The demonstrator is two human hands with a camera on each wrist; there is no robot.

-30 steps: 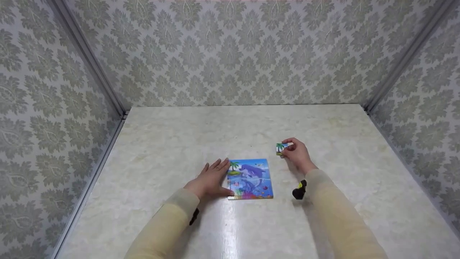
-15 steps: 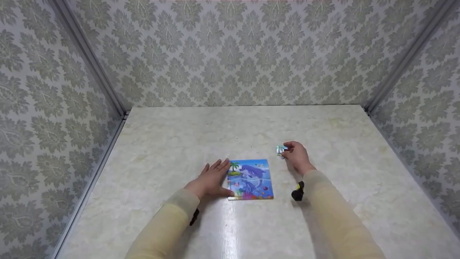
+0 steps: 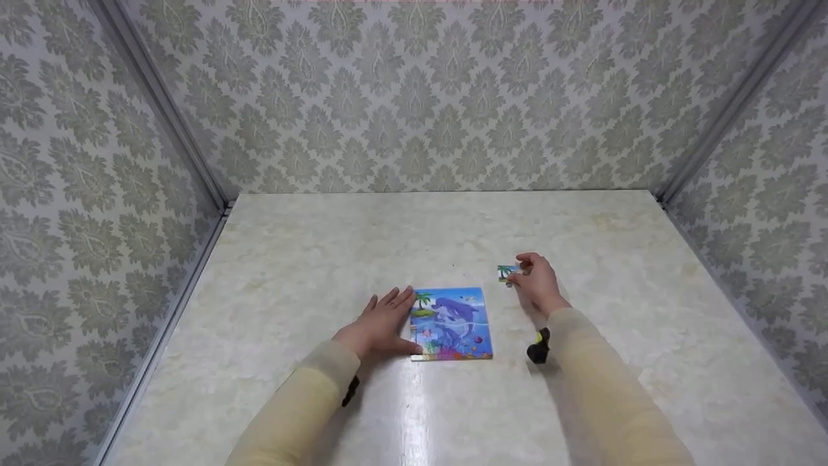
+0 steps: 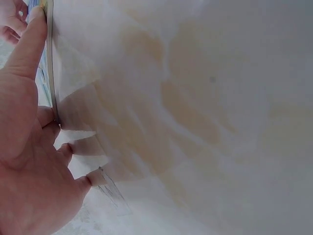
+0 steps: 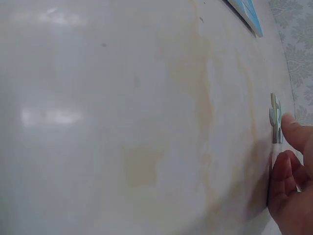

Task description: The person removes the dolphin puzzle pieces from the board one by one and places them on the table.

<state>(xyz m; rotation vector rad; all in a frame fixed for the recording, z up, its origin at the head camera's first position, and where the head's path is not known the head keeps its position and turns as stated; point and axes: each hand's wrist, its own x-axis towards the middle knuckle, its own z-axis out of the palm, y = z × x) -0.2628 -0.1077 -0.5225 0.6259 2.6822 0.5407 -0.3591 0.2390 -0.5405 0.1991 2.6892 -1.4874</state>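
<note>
A dolphin puzzle board (image 3: 453, 322) with a palm tree and blue sea lies flat on the table. My left hand (image 3: 378, 325) rests along its left edge, fingers spread, with the thumb over the lower left corner. In the left wrist view the thumb (image 4: 30, 46) lies over the board's edge and the fingers reach down along the side. Beyond the board's upper right corner, my right hand (image 3: 538, 283) pinches a small puzzle piece (image 3: 506, 272) that shows a palm tree. The right wrist view shows that piece (image 5: 276, 117) edge-on between thumb and fingers.
The pale marbled table (image 3: 323, 246) is bounded by patterned walls (image 3: 414, 97) at the back and sides. A dark strapped object (image 3: 538, 348) hangs at the right wrist, and another (image 3: 350, 391) shows under the left wrist.
The right hand has tilted the puzzle piece and shifted it slightly toward me. The left hand and the board have stayed in place.
</note>
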